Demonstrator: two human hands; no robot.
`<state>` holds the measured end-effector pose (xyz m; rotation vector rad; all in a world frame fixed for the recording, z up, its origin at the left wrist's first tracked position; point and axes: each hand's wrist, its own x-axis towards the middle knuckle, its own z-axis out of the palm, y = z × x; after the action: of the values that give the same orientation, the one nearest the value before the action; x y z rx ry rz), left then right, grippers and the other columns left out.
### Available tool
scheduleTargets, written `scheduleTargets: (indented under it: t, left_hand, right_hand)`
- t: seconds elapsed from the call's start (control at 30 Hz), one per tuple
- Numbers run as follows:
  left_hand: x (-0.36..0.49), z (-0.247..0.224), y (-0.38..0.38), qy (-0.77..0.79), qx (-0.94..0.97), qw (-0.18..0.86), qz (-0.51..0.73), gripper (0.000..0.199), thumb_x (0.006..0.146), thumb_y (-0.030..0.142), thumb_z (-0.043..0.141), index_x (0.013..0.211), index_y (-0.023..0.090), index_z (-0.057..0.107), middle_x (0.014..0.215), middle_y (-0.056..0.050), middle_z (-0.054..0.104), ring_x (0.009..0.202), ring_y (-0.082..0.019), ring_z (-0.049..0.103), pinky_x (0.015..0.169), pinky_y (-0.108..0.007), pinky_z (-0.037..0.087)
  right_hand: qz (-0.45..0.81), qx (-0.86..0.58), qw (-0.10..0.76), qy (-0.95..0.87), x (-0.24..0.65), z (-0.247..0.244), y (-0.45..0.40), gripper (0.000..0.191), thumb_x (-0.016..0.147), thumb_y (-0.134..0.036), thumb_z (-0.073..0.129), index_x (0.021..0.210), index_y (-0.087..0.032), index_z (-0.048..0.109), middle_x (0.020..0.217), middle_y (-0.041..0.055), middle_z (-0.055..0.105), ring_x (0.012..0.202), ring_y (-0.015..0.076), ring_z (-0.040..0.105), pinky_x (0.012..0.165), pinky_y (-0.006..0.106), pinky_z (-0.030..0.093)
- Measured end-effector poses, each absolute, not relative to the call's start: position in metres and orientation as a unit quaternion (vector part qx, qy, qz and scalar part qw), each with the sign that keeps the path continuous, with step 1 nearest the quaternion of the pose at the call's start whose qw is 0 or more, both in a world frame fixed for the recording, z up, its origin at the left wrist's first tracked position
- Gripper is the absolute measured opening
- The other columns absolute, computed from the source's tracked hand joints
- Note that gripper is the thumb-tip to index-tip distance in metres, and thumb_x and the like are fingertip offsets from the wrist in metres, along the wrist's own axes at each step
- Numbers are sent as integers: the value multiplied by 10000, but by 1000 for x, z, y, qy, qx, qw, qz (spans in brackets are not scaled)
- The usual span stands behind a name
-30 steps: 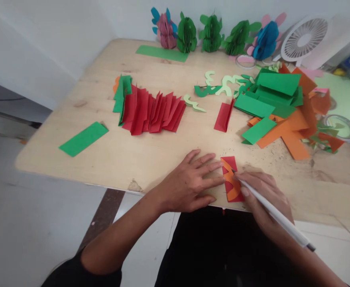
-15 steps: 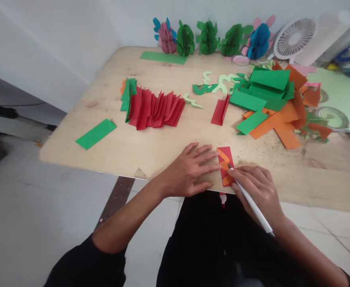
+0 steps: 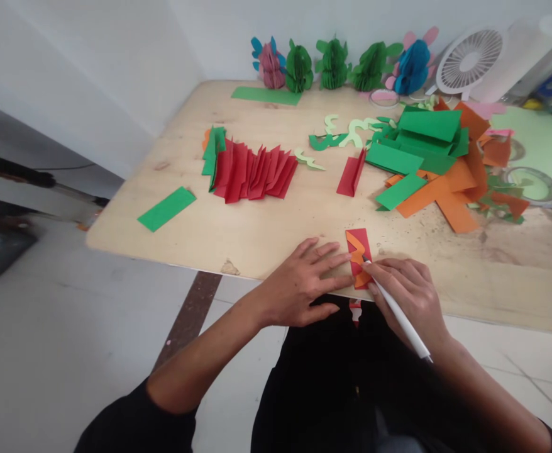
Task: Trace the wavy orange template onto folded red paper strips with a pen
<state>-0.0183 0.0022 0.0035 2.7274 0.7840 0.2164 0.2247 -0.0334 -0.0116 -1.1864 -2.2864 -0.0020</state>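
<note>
At the table's near edge lies a small red paper strip with an orange curved cutout on top of it. My left hand is spread open, its fingertips resting on the left side of the cutout and strip. Pinched in my right hand is a white pen, its dark tip against the cutout's right edge. Farther back stands a folded red paper. To the left are a row of folded red papers and a flat green strip.
Green folded papers and orange strips are heaped at right, beside a pair of scissors. Pale green cutouts lie mid-table. Paper figures and a white fan stand along the wall.
My left hand has slid slightly down toward the table edge, its thumb now past the edge. The pen tip stays near the cutout's right edge. The whole view has shifted a little.
</note>
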Motion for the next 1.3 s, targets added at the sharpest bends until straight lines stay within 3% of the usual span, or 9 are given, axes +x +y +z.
scheduleTargets:
  t: [0.77, 1.3]
  left_hand:
    - [-21, 1, 5, 254, 953, 148, 74, 456, 930, 436, 516, 1351, 261, 534, 1523, -100, 403, 1409, -343, 324, 1158, -569, 175]
    - [-19, 2, 8, 253, 953, 147, 79, 442, 927, 442, 517, 1333, 272, 551, 1500, -93, 422, 1392, -348, 331, 1153, -571, 186]
  right_hand:
    - [-12, -434, 284, -855, 219, -4, -32, 284, 853, -89, 621, 1132, -141, 618, 937, 76, 751, 919, 232, 661, 845, 384, 434]
    - [-17, -430, 279, -858, 220, -6, -32, 295, 865, -95, 609, 1155, -147, 590, 953, 76, 748, 933, 230, 658, 849, 394, 444]
